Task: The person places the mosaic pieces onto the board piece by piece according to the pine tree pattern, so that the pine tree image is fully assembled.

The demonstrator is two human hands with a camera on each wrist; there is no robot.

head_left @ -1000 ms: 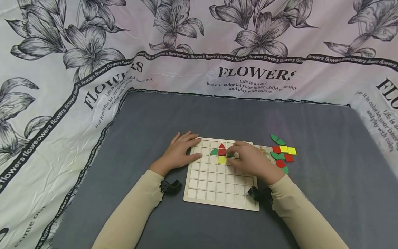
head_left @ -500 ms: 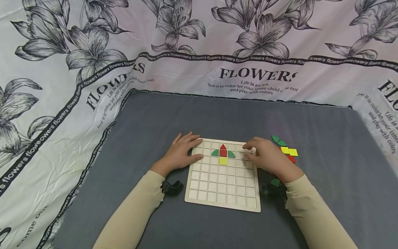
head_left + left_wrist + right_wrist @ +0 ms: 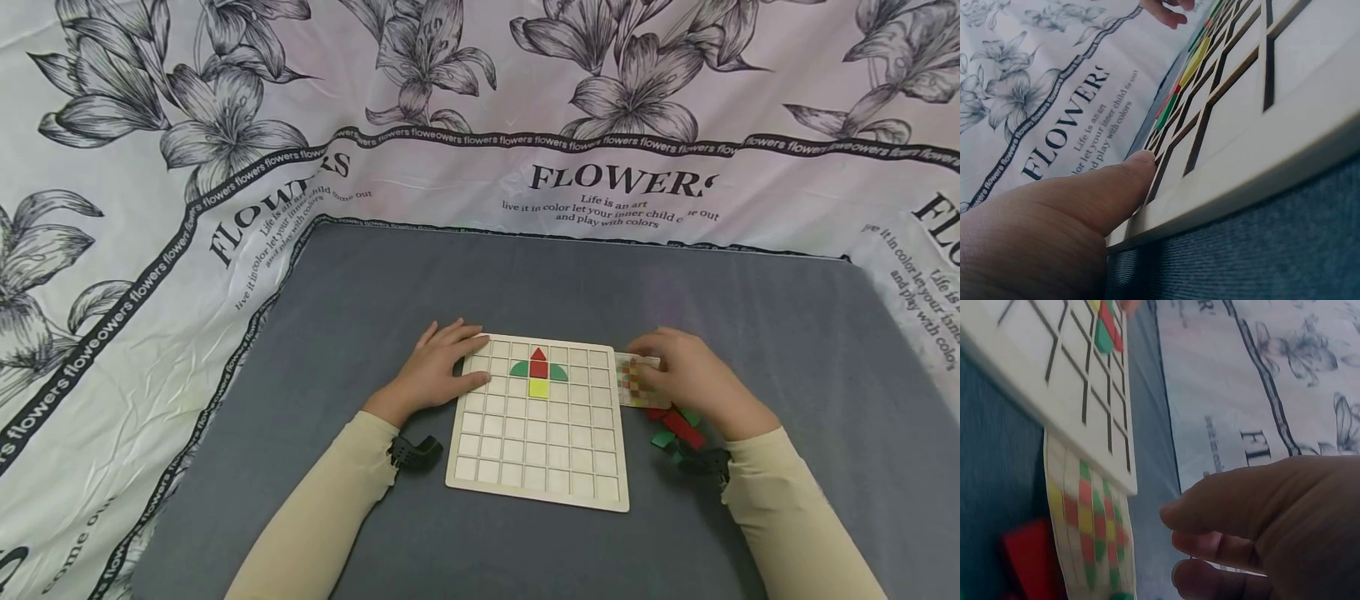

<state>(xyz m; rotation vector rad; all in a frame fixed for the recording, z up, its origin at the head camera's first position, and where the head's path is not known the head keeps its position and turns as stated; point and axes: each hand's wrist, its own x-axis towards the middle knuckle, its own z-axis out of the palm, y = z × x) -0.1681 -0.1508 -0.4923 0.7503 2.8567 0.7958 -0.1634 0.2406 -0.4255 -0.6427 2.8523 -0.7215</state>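
My left hand [image 3: 438, 375] lies flat on the stiff wooden board [image 3: 537, 467]. My right hand [image 3: 686, 379], fingers loose, rests on the thin, bendy card [image 3: 628, 379]; grab its edge.

One wooden grid board [image 3: 537, 467], six cells across and seven down. Five coloured pieces set in it: one red triangle [image 3: 537, 354], one red square [image 3: 538, 369], two green quarter-rounds [image 3: 519, 369], one yellow square [image 3: 537, 387]. One pattern card [image 3: 633, 383] just beside the board's right edge. A few loose red and green pieces [image 3: 678, 427] near the card, partly hidden, number unclear. Two hands: left [image 3: 435, 367], right [image 3: 693, 379]
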